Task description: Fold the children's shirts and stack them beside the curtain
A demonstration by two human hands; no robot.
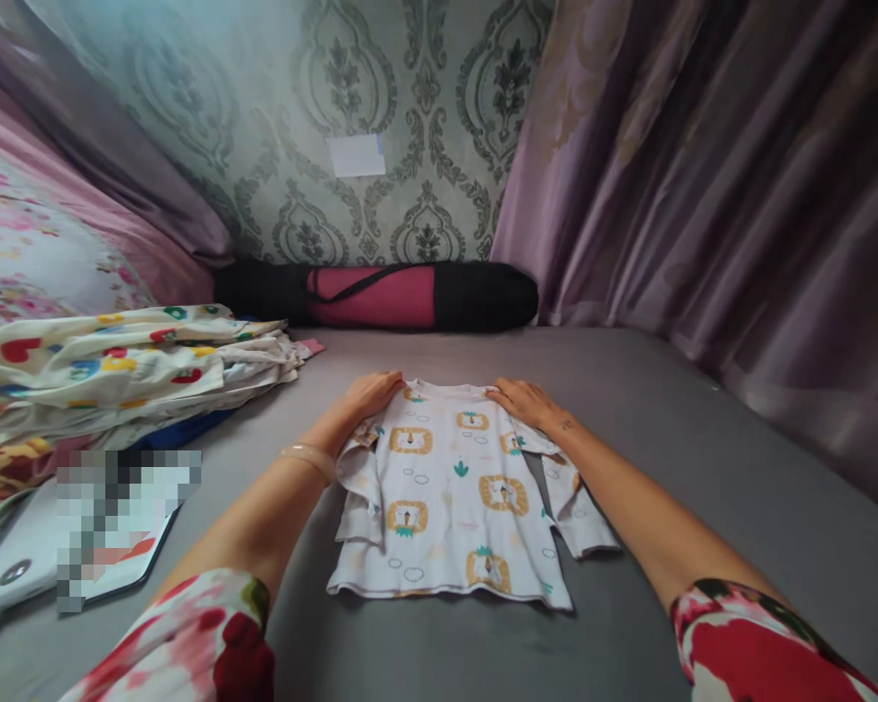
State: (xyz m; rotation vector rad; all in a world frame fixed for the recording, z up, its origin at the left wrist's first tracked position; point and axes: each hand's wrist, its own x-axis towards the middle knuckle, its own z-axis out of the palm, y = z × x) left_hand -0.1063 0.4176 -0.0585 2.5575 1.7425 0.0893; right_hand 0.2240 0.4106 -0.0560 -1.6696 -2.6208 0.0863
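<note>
Nearest, on the body side of left hand [375, 392] and right hand [528, 402]: white shirt [443, 458], spread flat on a smooth, matte grey surface [424, 653], hem faintly wavy. Best, by the look of it, to ease that hem level and stroke out the soft ripples lightly, without stretching the thin, knit-looking cloth.

Well left of the left hand, toward the body: flat white case [21, 556] with a round metallic stud, and beside it a glossy, dark-edged slab [142, 536], both partly pixelated.

Just below the left hand, one sleeve [360, 502] in loose folds close along the shirt's side; below the right hand, the other sleeve [581, 512] angled outward, with a wedge of grey between. Better to lay both at matching angles, free of twists.

At the shoulder corners, both hands closed on the cloth, fingers bent over the edge; thumbs hidden, so cannot tell how firmly. Keep the pull equal, so as not to skew the curved neckline [450, 390] between.

Left of the left hand, rumpled, layered garments [117, 366]. Beyond both hands, a long padded-looking black-and-pink roll [373, 295]; farther still, damask-patterned wall [424, 88]; right of the right hand, satiny mauve curtain [673, 175].
</note>
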